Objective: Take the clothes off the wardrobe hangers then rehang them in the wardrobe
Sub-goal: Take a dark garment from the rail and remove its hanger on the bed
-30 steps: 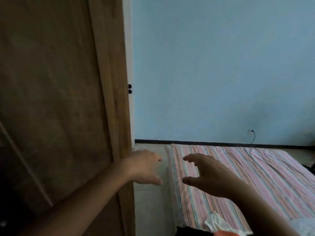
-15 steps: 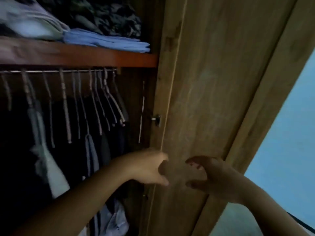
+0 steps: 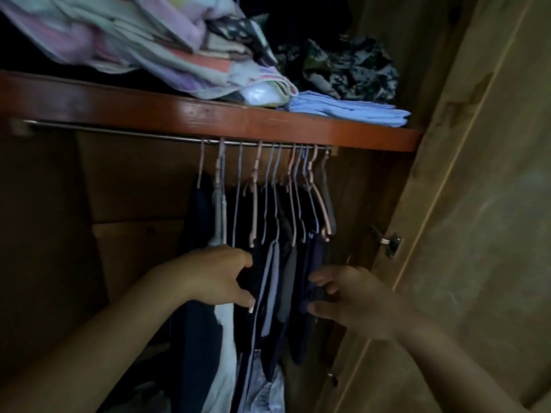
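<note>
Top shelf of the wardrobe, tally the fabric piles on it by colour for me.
Pastel striped pile: 1
Camouflage pile: 1
Light blue folded pile: 1
Total: 3

Dark clothes hang bunched on thin pink and blue hangers along the wardrobe rail, under the shelf.

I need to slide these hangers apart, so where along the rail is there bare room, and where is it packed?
The rail is bare left of the first hanger. Everything hangs bunched at the right end: the hangers crowd toward the bracket, with the left hand and right hand at the dark clothes below.
</note>
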